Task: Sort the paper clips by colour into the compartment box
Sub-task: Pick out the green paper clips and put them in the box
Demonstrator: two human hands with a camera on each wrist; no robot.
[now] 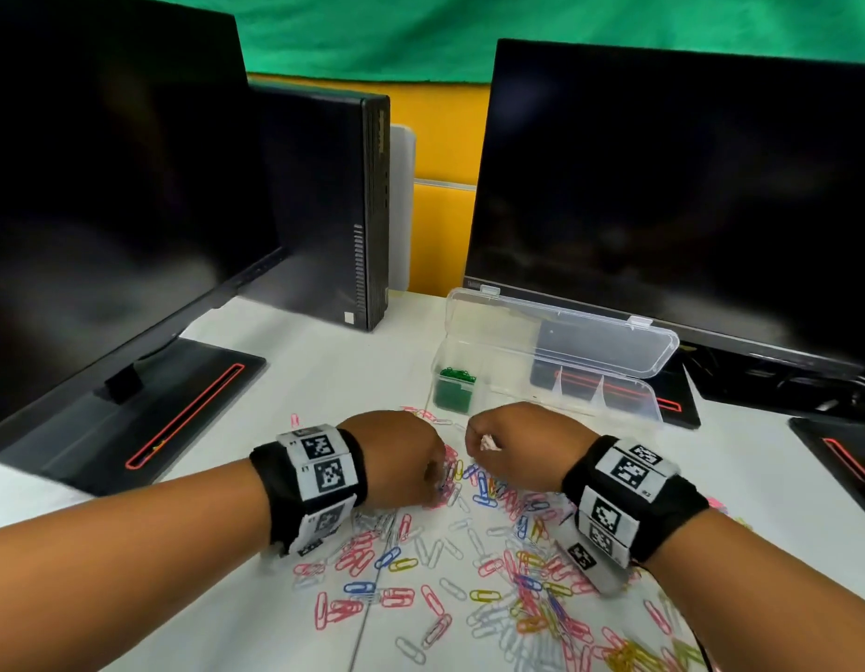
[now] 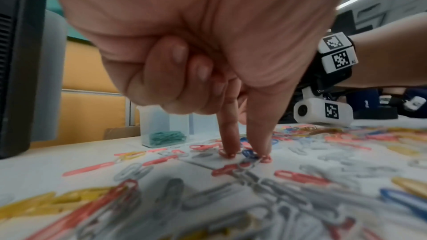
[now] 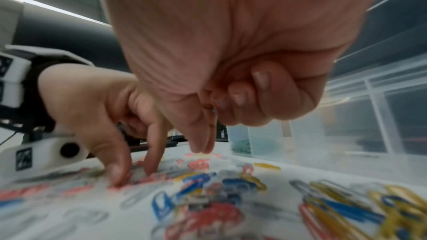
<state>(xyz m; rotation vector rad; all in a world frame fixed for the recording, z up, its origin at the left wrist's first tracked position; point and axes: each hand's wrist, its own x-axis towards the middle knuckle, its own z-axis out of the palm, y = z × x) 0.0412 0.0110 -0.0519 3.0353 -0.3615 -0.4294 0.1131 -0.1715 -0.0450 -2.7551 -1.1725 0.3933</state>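
Note:
Loose paper clips in pink, blue, yellow and white cover the white table in front of me. My left hand is down on the pile. Its thumb and forefinger stand straight and press their tips on pink clips, with a blue clip between them; the other fingers are curled. Just to its right, my right hand hovers slightly above the pile as a fist, gripping a few pale clips, thumb and forefinger tips together. Behind both hands stands the clear compartment box, whose leftmost compartment holds green clips.
The box lid is folded back against the right monitor. A second monitor and its base stand at the left, with a small black computer behind. More clips reach the table's near right edge.

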